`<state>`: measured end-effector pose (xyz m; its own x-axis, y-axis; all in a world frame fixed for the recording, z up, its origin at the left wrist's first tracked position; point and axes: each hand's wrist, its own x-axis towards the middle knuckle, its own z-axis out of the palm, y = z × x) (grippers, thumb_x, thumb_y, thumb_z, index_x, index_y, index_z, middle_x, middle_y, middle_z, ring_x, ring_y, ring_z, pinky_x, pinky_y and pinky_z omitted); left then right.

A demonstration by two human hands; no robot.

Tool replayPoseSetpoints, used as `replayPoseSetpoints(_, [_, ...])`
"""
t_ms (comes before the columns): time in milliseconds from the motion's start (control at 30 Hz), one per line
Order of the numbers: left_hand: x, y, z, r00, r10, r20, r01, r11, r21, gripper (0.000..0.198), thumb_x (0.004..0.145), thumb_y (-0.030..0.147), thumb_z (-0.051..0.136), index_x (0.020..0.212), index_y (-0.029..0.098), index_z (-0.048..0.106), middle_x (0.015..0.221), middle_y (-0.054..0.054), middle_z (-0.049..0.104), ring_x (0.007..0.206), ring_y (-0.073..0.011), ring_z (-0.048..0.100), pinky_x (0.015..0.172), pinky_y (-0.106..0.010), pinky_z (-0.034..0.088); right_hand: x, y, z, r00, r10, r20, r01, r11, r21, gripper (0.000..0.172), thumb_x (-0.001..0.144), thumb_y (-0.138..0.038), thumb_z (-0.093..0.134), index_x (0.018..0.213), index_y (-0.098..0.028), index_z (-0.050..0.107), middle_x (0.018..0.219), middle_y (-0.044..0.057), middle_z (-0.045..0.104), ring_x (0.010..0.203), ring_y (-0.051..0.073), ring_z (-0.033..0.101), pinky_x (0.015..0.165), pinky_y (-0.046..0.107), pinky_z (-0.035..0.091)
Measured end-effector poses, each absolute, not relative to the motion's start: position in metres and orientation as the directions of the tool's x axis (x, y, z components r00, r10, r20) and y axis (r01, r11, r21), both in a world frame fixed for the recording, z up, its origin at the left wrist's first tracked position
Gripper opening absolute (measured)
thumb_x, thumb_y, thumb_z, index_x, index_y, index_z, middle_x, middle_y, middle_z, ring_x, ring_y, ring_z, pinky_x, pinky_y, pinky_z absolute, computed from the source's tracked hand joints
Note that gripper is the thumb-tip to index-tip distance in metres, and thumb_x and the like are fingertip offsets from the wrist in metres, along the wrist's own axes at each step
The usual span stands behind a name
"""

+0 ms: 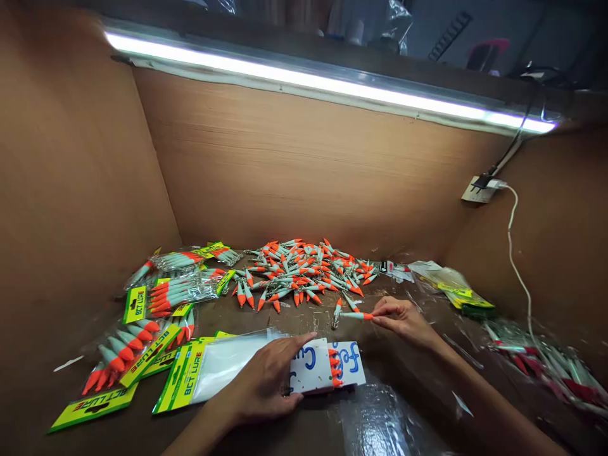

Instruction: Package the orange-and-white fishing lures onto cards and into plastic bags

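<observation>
My right hand [399, 322] pinches the orange tip of a white-and-orange fishing lure [355, 315], which lies nearly level with its hook end to the left. Another lure [337, 309] stands close behind that end. My left hand [264, 379] spans a folded white card [311, 366] with blue handwriting, thumb at the near edge and index finger along the far edge. Several orange lure tips [335, 367] show in a row at the card's right side. Beside the hand, clear plastic sleeves with yellow-green header cards [192, 367] lie stacked, partly covered by it.
A heap of loose lures [304, 272] is spread along the back. Filled lure packs [175, 291] pile up at left. On the right are plastic packets [451, 288] and red-and-silver lures [555, 367]. A white cable [510, 234] hangs from the socket [477, 190] under a tube light [327, 79].
</observation>
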<state>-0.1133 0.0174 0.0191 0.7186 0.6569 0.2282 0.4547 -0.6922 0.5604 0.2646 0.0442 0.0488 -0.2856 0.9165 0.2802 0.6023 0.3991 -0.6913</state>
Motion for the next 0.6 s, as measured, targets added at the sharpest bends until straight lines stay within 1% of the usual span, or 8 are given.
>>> replayPoseSetpoints(100, [-0.111, 0.017, 0.021, 0.729, 0.65, 0.215, 0.451, -0.692, 0.564, 0.101, 0.065, 0.017, 0.068, 0.153, 0.036, 0.02, 0.142, -0.003, 0.053, 0.127, -0.0273, 0.053, 0.109, -0.042, 0.042, 0.264, 0.017, 0.051, -0.355, 0.885, 0.302, 0.677, 0.466, -0.57, 0.019, 0.09, -0.039, 0.066, 0.083, -0.025, 0.078, 0.101, 0.007, 0.066, 0.096, 0.022, 0.06, 0.084, 0.034, 0.047])
replayPoseSetpoints(167, [-0.108, 0.017, 0.021, 0.729, 0.651, 0.213, 0.45, -0.69, 0.566, 0.102, 0.065, 0.016, 0.068, 0.153, 0.036, 0.021, 0.142, -0.003, 0.053, 0.125, -0.0272, 0.053, 0.107, -0.041, 0.043, 0.256, 0.006, 0.048, -0.379, 0.871, 0.312, 0.705, 0.49, -0.513, 0.017, 0.091, -0.035, 0.065, 0.083, -0.026, 0.077, 0.106, 0.007, 0.064, 0.1, 0.022, 0.058, 0.086, 0.036, 0.047])
replayPoseSetpoints(300, [-0.1, 0.011, 0.02, 0.732, 0.652, 0.199, 0.45, -0.682, 0.577, 0.1, 0.065, 0.017, 0.069, 0.152, 0.036, 0.024, 0.136, -0.004, 0.057, 0.118, -0.0265, 0.057, 0.101, -0.039, 0.048, 0.22, 0.004, 0.037, -0.448, 0.827, 0.341, 0.69, 0.562, -0.456, 0.012, 0.09, -0.03, 0.067, 0.085, -0.027, 0.077, 0.105, 0.006, 0.065, 0.1, 0.022, 0.056, 0.087, 0.036, 0.046])
replayPoseSetpoints(400, [-0.097, 0.008, 0.021, 0.735, 0.65, 0.191, 0.456, -0.683, 0.571, 0.101, 0.065, 0.017, 0.069, 0.152, 0.036, 0.022, 0.137, -0.005, 0.056, 0.119, -0.0273, 0.057, 0.101, -0.041, 0.047, 0.195, 0.008, 0.03, -0.497, 0.788, 0.363, 0.686, 0.613, -0.392, 0.013, 0.092, -0.024, 0.064, 0.086, -0.025, 0.076, 0.107, 0.005, 0.066, 0.101, 0.021, 0.055, 0.092, 0.038, 0.044])
replayPoseSetpoints(500, [-0.097, 0.007, 0.02, 0.726, 0.664, 0.181, 0.471, -0.671, 0.573, 0.102, 0.066, 0.019, 0.07, 0.153, 0.036, 0.021, 0.138, -0.004, 0.056, 0.119, -0.0272, 0.057, 0.101, -0.041, 0.047, 0.185, 0.01, 0.026, -0.513, 0.778, 0.361, 0.716, 0.621, -0.32, 0.012, 0.091, -0.023, 0.064, 0.087, -0.024, 0.075, 0.111, 0.004, 0.067, 0.104, 0.022, 0.054, 0.095, 0.04, 0.042])
replayPoseSetpoints(600, [-0.098, 0.009, 0.018, 0.733, 0.658, 0.174, 0.463, -0.669, 0.582, 0.103, 0.065, 0.02, 0.071, 0.153, 0.037, 0.02, 0.141, -0.003, 0.055, 0.121, -0.027, 0.057, 0.103, -0.04, 0.047, 0.187, 0.01, 0.021, -0.507, 0.789, 0.346, 0.751, 0.602, -0.272, 0.011, 0.091, -0.026, 0.065, 0.086, -0.024, 0.074, 0.104, 0.004, 0.068, 0.101, 0.023, 0.055, 0.093, 0.04, 0.043])
